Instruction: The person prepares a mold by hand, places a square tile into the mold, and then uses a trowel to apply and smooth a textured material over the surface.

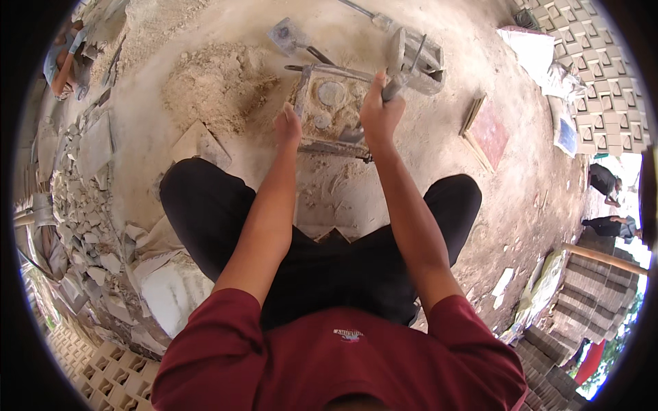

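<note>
A rectangular frame (306, 88) packed with sand lies on the ground in front of me. Two round grey shapes, a larger disc (331, 94) and a smaller disc (321, 121), show in its sand. My right hand (382, 118) is closed around the dark handle of a trowel-like tool (393, 89), whose grey blade dips toward the frame's near right part. At the frame's left side is my left hand (288, 128), thumb upward; its other fingers are mostly hidden, so I cannot see whether it grips the edge.
Beyond the frame lie a shovel (288, 36) and an open box with a bar handle (419, 60). Loose sand (216, 85) is heaped to the left. A reddish board (485, 133) lies right. Rubble (86, 226) covers the far left, where another person (65, 58) crouches.
</note>
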`<state>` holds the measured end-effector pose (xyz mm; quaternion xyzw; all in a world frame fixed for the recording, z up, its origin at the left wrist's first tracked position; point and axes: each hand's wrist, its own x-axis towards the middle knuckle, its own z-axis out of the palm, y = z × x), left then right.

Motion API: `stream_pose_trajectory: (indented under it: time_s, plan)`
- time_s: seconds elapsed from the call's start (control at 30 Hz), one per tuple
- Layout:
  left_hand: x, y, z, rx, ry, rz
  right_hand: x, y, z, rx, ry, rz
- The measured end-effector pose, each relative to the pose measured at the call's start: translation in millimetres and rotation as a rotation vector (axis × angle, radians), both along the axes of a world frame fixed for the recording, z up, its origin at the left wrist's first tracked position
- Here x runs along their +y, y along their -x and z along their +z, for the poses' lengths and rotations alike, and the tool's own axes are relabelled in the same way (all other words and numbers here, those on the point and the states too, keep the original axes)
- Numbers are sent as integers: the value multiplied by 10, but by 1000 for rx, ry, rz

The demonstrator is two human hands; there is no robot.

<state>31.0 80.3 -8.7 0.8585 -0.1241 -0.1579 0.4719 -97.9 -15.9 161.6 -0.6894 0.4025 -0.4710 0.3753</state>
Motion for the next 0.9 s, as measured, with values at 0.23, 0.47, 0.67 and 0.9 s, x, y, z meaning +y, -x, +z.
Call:
stream_pose_trajectory:
  time_s: [0.23, 0.47, 0.67, 0.9]
  plan:
    - [147, -448, -581, 687, 430, 90, 301, -323, 176, -59, 15, 126]
    - [164, -290, -465, 769, 459, 140, 500, -536, 98, 36, 0, 179]
    - [-124, -6, -63, 1061, 588, 283, 337, -564, -135, -33, 36, 64]
    - [277, -258, -301, 937, 614, 330, 760, -781, 176, -93, -102, 139]
